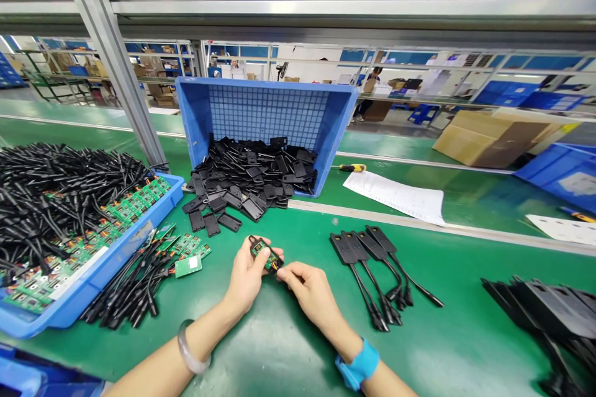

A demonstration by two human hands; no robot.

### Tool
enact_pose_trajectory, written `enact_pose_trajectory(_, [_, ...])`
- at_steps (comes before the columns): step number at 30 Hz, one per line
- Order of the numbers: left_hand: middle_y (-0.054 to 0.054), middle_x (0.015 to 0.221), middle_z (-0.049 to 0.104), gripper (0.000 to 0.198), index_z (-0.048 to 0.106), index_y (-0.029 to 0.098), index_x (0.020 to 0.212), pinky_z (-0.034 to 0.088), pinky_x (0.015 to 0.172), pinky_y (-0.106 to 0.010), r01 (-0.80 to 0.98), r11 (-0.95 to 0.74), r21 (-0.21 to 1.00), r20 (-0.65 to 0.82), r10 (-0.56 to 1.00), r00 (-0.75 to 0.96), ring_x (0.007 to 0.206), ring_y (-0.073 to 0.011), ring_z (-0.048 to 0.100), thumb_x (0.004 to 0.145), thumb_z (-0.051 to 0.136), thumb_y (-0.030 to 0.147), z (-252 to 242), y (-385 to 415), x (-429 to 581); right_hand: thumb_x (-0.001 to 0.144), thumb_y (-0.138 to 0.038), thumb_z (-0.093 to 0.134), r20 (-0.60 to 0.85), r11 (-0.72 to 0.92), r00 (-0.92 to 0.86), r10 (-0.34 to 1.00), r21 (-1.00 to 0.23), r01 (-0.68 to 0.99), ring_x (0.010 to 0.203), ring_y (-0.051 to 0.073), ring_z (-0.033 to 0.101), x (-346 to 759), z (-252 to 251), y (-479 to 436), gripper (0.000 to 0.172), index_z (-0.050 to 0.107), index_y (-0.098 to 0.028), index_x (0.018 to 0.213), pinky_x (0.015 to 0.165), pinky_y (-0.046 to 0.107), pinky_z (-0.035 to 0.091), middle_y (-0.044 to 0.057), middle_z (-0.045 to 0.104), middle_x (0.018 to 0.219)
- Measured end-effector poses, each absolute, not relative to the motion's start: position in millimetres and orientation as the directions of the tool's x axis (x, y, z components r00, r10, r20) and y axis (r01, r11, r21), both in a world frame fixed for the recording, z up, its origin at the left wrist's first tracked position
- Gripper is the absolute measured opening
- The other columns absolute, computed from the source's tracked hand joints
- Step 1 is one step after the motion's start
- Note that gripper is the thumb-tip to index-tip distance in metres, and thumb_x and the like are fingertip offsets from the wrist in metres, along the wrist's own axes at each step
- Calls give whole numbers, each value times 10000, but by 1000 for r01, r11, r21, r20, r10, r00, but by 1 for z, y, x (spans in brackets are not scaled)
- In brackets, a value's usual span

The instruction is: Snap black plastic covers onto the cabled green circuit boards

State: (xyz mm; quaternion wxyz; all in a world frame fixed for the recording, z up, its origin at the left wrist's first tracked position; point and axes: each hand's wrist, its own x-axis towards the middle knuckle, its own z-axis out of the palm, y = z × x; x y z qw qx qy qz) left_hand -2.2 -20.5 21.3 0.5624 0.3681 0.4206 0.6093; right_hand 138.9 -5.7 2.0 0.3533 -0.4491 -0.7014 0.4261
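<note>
The left hand (pixel 246 279) pinches a small black plastic case (pixel 254 244) — green circuit board (pixel 270 262) inside — over the shiny green table (pixel 279 347). The right hand (pixel 313 290) pinches the case's near end.

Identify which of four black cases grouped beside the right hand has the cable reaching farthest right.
The group's rightmost case: its cable points off alone, while the others' cable ends bunch together.

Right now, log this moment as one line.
left hand: holds black case with green board; right hand: at case's wired end; ahead: blue bin, black parts
</note>
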Motion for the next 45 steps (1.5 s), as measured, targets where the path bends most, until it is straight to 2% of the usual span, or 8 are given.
enact_pose_trajectory(5, [-109, 920, 687, 450, 462, 166, 959, 538, 720, -335, -468, -7, 884, -80, 983, -165, 886, -239, 660, 721, 698, 466, 19, -23, 2, 810, -458, 537, 160, 249, -267, 950, -904, 348, 528, 130, 427, 136, 4, -8, 367, 663, -161, 636, 518, 237, 298, 4, 533, 561])
enact_pose_trajectory(12, [-104, 923, 683, 368, 473, 165, 965, 527, 743, -321, -296, -85, 951, 47, 990, -135, 865, -214, 654, 784, 636, 440, 23, -23, 2, 804, -479, 533, 73, 175, -294, 953, -925, 337, 456, 100, 359, 136, -3, -1, 416, 587, -151, 554, 458, 222, 261, -28, 453, 468])
enact_pose_trajectory(15, [-86, 865, 684, 410, 469, 162, 1000, 518, 669, -290, -301, -13, 953, -10, 997, -75, 740, -188, 650, 766, 646, 449, 28, -21, -1, 817, -462, 555, 113, 248, -383, 917, -913, 324, 460, 98, 383, 138, 2, -3, 410, 559, -158, 543, 457, 215, 283, -31, 465, 477])
enact_pose_trajectory(20, [-28, 708, 631, 347, 565, 134, 900, 439, 530, -207, -187, 123, 975, -113, 992, 63, 568, -117, 557, 726, 644, 422, 26, -16, -4, 916, -347, 513, 516, 613, -332, 790, -674, 412, 565, 125, 485, 144, 13, -8, 302, 624, -170, 697, 548, 230, 387, 3, 548, 610])
enact_pose_trajectory(25, [-11, 630, 615, 190, 590, 151, 774, 392, 487, -201, 100, 38, 994, -56, 980, 190, 503, -109, 515, 778, 555, 337, 10, -14, -3, 969, -255, 434, 661, 755, -403, 633, -414, 508, 752, 162, 559, 153, 12, -2, 237, 664, -193, 964, 670, 259, 444, 53, 606, 810])
enact_pose_trajectory(30, [-14, 620, 639, 162, 600, 165, 752, 384, 489, -203, 223, 12, 975, -62, 974, 219, 495, -120, 535, 792, 518, 299, 6, -15, -4, 979, -254, 418, 649, 764, -479, 591, -262, 589, 715, 166, 530, 156, 10, 2, 274, 685, -198, 950, 641, 273, 415, 58, 603, 782])
enact_pose_trajectory(39, [-26, 619, 661, 151, 597, 167, 741, 400, 492, -203, 281, 34, 959, -101, 968, 228, 494, -126, 543, 773, 496, 275, 6, -14, -3, 972, -241, 444, 610, 775, -508, 609, -320, 544, 725, 175, 522, 157, 10, 5, 242, 657, -179, 875, 668, 293, 404, 50, 631, 774])
enact_pose_trajectory(45, [-28, 602, 662, 160, 606, 160, 724, 387, 469, -207, 317, 51, 947, -133, 961, 242, 465, -124, 534, 743, 488, 265, 4, -14, -4, 985, -208, 371, 562, 805, -604, 565, -214, 553, 727, 186, 485, 155, 11, 9, 271, 602, -155, 854, 637, 288, 392, 61, 568, 767])
